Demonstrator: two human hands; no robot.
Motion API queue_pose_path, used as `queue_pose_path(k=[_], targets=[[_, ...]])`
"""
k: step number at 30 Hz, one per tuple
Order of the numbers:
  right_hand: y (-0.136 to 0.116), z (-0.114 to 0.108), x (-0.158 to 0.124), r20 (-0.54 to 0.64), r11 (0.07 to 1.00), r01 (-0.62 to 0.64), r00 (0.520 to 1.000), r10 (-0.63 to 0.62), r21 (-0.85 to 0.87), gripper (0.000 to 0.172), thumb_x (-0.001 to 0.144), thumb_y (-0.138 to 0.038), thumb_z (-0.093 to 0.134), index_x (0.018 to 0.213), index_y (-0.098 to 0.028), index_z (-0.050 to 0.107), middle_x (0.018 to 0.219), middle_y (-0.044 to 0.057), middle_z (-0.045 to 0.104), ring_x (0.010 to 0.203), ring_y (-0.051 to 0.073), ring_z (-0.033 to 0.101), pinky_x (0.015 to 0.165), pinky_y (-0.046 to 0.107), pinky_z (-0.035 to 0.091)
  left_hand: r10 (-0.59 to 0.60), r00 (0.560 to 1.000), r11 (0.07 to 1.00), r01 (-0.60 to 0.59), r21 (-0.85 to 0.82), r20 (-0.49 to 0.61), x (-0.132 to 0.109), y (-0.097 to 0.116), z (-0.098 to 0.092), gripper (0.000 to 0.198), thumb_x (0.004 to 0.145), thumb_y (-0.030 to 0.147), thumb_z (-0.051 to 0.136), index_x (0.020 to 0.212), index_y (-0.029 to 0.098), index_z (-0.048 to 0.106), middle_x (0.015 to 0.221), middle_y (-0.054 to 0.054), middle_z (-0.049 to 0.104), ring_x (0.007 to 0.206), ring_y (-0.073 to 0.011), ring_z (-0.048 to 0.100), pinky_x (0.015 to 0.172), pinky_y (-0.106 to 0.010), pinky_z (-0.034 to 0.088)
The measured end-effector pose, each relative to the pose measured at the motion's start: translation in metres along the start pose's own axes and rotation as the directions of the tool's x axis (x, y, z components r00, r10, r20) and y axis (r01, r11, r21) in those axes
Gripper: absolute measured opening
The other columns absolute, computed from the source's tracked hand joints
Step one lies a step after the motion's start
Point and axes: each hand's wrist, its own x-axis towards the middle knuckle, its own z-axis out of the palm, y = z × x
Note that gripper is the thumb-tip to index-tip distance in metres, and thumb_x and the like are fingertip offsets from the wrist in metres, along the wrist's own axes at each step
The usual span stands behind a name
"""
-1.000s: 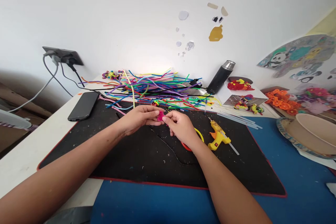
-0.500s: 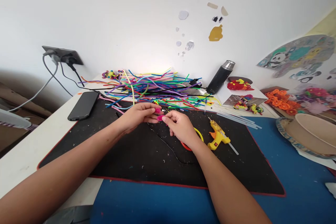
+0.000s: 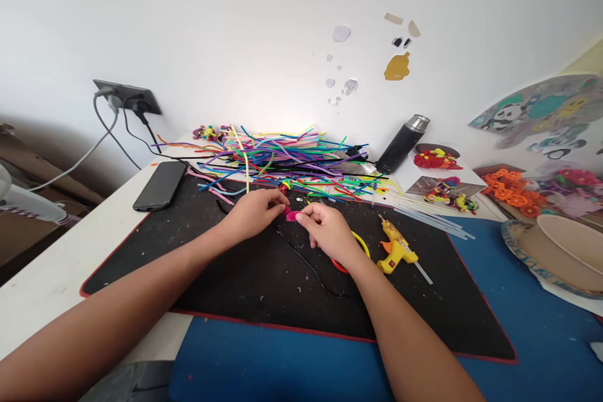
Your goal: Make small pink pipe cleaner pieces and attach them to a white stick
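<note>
Between my fingertips is a small magenta piece of pipe cleaner point(image 3: 292, 217), seemingly shaped into a little form whose details are too small to make out. My left hand point(image 3: 257, 217) pinches its left end, and my right hand point(image 3: 328, 230) grips the right end between thumb and fingers. Both hands hover over the black mat point(image 3: 245, 276). Yellow-and-red scissor handles point(image 3: 362, 245) lie partly hidden behind my right wrist. A thin black cord point(image 3: 308, 267) runs across the mat below my hands. Farther right rests a yellow glue gun point(image 3: 396, 248) with a stick in it.
Loose pipe cleaners point(image 3: 287, 154) are heaped along the wall. A dark flask point(image 3: 402, 143) leans behind them, near glue sticks point(image 3: 436, 221). On the left lies a phone point(image 3: 160, 186). Orange craft pieces point(image 3: 511, 191) and a round bowl point(image 3: 532, 245) stand at the right.
My hands have drawn closer together, and the magenta piece is now largely covered by my left fingers. The whole view has shifted slightly, so things appear farther right.
</note>
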Motion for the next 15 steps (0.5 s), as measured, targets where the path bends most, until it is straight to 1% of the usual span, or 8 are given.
queue_pose_path(k=[2, 4, 6, 7, 9, 11, 13, 15], targets=[[-0.001, 0.000, 0.000, 0.013, 1.000, 0.007, 1.000, -0.007, 0.000, 0.018, 0.097, -0.037, 0.061, 0.090, -0.021, 0.066, 0.055, -0.007, 0.059, 0.041, 0.011, 0.054, 0.048, 0.024, 0.038, 0.047, 0.999, 0.990, -0.045, 0.131, -0.011, -0.001, 0.002, 0.005, 0.020, 0.089, 0.024, 0.058, 0.095, 0.022, 0.077, 0.091, -0.005, 0.079, 0.091, -0.0260, 0.069, 0.079, -0.035, 0.050], [0.000, 0.000, -0.001, 0.019, 1.000, 0.012, 1.000, -0.012, 0.000, 0.019, 0.097, -0.038, 0.062, 0.090, -0.021, 0.066, 0.055, -0.007, 0.058, 0.041, 0.011, 0.055, 0.048, 0.023, 0.038, 0.099, 0.995, 0.973, -0.098, 0.209, 0.002, -0.002, 0.003, 0.009, 0.020, 0.090, 0.024, 0.059, 0.094, 0.021, 0.078, 0.086, -0.006, 0.078, 0.091, -0.0278, 0.067, 0.080, -0.037, 0.050], [0.001, 0.000, 0.000, 0.011, 1.000, 0.019, 1.000, -0.019, 0.004, 0.019, 0.097, -0.039, 0.062, 0.090, -0.021, 0.066, 0.055, -0.007, 0.058, 0.041, 0.011, 0.055, 0.048, 0.023, 0.039, 0.142, 0.990, 0.964, -0.141, 0.226, 0.010, -0.001, 0.002, 0.010, 0.021, 0.091, 0.025, 0.058, 0.094, 0.021, 0.079, 0.088, -0.008, 0.078, 0.093, -0.0288, 0.066, 0.084, -0.039, 0.050], [0.001, 0.000, 0.000, 0.004, 1.000, 0.023, 1.000, -0.023, 0.010, 0.019, 0.097, -0.038, 0.062, 0.090, -0.021, 0.066, 0.055, -0.007, 0.058, 0.041, 0.011, 0.055, 0.048, 0.023, 0.040, 0.158, 0.987, 0.966, -0.155, 0.205, 0.002, -0.001, 0.002, 0.009, 0.023, 0.091, 0.025, 0.057, 0.095, 0.021, 0.079, 0.091, -0.008, 0.079, 0.095, -0.0289, 0.066, 0.086, -0.040, 0.050], [0.002, -0.001, 0.001, -0.016, 0.999, 0.026, 1.000, -0.026, 0.029, 0.019, 0.096, -0.039, 0.062, 0.089, -0.021, 0.065, 0.056, -0.007, 0.058, 0.041, 0.011, 0.056, 0.048, 0.024, 0.040, 0.154, 0.988, 0.985, -0.153, 0.080, -0.014, 0.001, 0.000, 0.003, 0.026, 0.092, 0.027, 0.055, 0.100, 0.021, 0.079, 0.101, -0.008, 0.079, 0.100, -0.0276, 0.067, 0.091, -0.040, 0.050], [0.003, -0.002, 0.001, -0.038, 0.998, 0.029, 0.999, -0.027, 0.049, 0.020, 0.096, -0.040, 0.062, 0.089, -0.021, 0.065, 0.058, -0.006, 0.059, 0.041, 0.011, 0.056, 0.048, 0.024, 0.040, 0.104, 0.994, 0.987, -0.101, -0.126, 0.018, 0.002, 0.000, -0.006, 0.030, 0.094, 0.036, 0.055, 0.105, 0.020, 0.077, 0.105, -0.007, 0.079, 0.097, -0.0247, 0.069, 0.089, -0.037, 0.052], [0.003, -0.002, 0.002, -0.062, 0.998, 0.034, 0.998, -0.030, 0.062, 0.022, 0.096, -0.042, 0.063, 0.088, -0.021, 0.066, 0.058, -0.006, 0.059, 0.042, 0.011, 0.056, 0.048, 0.024, 0.040, 0.068, 0.993, 0.956, -0.036, -0.290, 0.099, 0.002, 0.001, -0.015, 0.037, 0.097, 0.048, 0.054, 0.100, 0.019, 0.076, 0.100, -0.007, 0.079, 0.087, -0.0215, 0.069, 0.080, -0.033, 0.052], [0.004, -0.002, 0.002, -0.084, 0.997, 0.044, 0.996, -0.038, 0.070, 0.024, 0.096, -0.044, 0.063, 0.087, -0.022, 0.066, 0.055, -0.006, 0.058, 0.041, 0.012, 0.056, 0.047, 0.024, 0.040, 0.063, 0.984, 0.937, -0.001, -0.348, 0.167, 0.001, 0.005, -0.022, 0.043, 0.097, 0.056, 0.055, 0.093, 0.018, 0.075, 0.092, -0.006, 0.079, 0.076, -0.0176, 0.063, 0.070, -0.028, 0.048]])
